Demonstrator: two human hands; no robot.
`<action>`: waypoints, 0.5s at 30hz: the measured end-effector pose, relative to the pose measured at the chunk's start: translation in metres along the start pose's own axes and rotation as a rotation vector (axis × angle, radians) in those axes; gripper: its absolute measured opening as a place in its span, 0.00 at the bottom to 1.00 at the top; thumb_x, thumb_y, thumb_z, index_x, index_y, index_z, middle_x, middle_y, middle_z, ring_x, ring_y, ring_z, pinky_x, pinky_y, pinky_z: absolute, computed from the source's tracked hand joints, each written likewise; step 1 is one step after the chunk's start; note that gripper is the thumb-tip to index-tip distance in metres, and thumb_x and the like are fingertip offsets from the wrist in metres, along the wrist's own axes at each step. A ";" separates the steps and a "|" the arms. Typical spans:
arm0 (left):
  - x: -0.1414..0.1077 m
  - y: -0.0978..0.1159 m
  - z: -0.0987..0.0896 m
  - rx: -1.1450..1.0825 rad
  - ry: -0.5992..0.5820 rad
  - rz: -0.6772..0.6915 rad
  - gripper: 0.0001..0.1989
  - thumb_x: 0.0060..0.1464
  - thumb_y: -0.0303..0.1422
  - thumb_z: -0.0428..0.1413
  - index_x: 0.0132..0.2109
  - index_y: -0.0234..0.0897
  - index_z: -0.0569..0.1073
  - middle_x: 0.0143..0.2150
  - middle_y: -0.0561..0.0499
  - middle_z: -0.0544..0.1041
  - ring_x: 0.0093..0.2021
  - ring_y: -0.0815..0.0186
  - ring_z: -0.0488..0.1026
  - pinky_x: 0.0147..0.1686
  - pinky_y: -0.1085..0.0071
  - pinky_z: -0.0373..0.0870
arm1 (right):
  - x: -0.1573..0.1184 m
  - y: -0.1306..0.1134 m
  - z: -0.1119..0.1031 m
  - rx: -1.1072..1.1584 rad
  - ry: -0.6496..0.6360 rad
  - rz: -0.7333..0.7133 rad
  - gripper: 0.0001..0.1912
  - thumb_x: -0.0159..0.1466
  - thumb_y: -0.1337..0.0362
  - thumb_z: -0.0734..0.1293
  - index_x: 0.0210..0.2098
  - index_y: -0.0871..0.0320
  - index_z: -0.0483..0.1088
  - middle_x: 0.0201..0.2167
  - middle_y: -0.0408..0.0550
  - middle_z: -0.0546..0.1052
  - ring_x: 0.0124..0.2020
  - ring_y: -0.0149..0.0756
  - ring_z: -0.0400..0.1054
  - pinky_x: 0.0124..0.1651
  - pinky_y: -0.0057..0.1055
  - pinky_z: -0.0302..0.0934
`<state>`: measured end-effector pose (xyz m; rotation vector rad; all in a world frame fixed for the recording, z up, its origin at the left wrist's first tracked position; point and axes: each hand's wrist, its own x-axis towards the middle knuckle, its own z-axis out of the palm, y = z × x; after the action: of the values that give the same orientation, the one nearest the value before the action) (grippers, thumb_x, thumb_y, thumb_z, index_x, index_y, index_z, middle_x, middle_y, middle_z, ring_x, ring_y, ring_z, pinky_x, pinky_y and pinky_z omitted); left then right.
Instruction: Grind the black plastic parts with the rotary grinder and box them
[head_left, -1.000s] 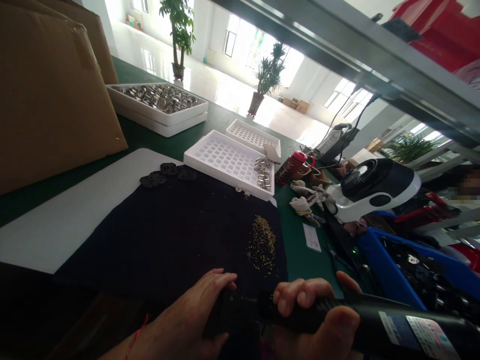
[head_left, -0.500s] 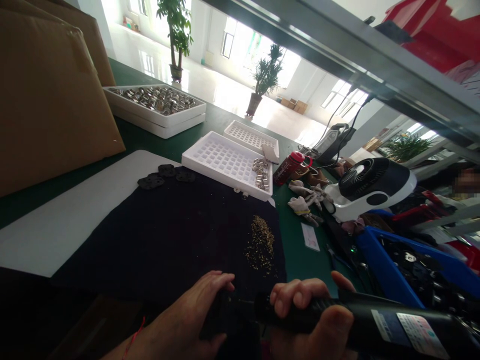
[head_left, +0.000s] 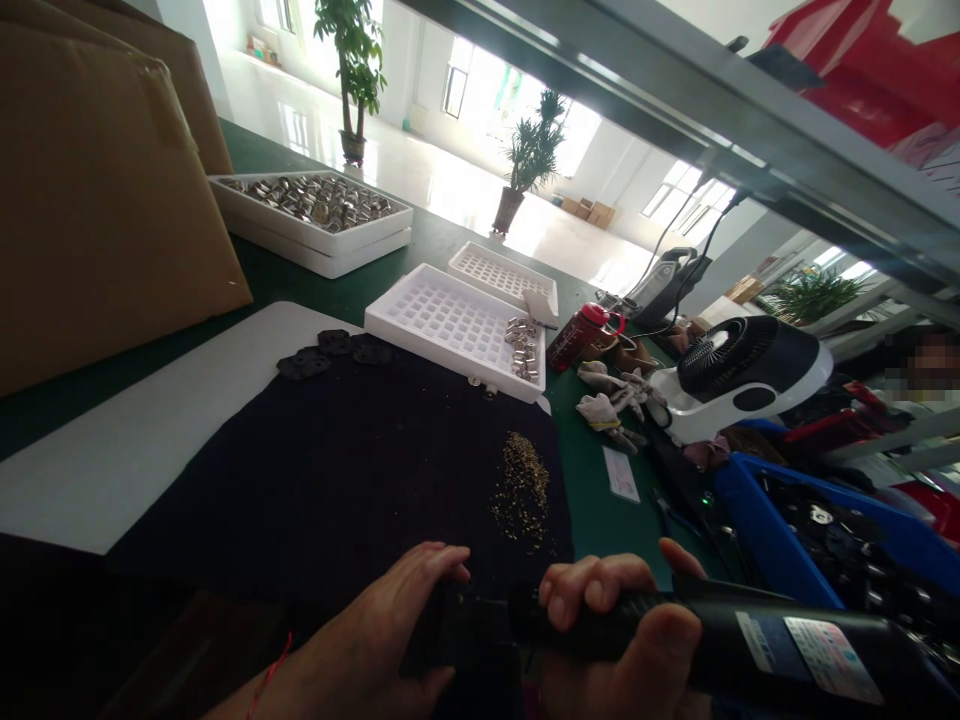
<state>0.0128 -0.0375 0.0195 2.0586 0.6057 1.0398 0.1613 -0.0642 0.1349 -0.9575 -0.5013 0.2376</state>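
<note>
2 hands point(head_left: 394, 612), 1 black tool point(head_left: 750, 640)

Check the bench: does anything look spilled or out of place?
Small gold-coloured pieces lie scattered on the dark cloth in no container, so they look spilled, though they may be set out on purpose. Two small metal parts sit just outside the near wall of the white tray, apart from those inside.
</note>
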 end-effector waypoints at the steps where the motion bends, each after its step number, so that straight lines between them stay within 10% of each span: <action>1: 0.000 -0.001 0.001 -0.010 0.010 0.004 0.46 0.48 0.22 0.57 0.74 0.47 0.58 0.58 0.47 0.79 0.57 0.55 0.81 0.59 0.62 0.83 | 0.000 0.000 0.000 0.000 -0.008 0.002 0.21 0.67 0.48 0.75 0.53 0.51 0.73 0.23 0.33 0.71 0.15 0.29 0.62 0.21 0.29 0.67; 15: -0.006 -0.010 0.005 -0.072 -0.004 -0.019 0.48 0.45 0.23 0.57 0.74 0.49 0.59 0.59 0.48 0.77 0.58 0.56 0.79 0.60 0.62 0.81 | 0.000 0.003 0.001 0.029 -0.055 0.029 0.20 0.68 0.49 0.76 0.53 0.51 0.74 0.24 0.34 0.72 0.16 0.29 0.63 0.20 0.28 0.67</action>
<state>0.0133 -0.0375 0.0071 1.9885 0.5764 1.0318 0.1611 -0.0621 0.1331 -0.9322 -0.5336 0.2975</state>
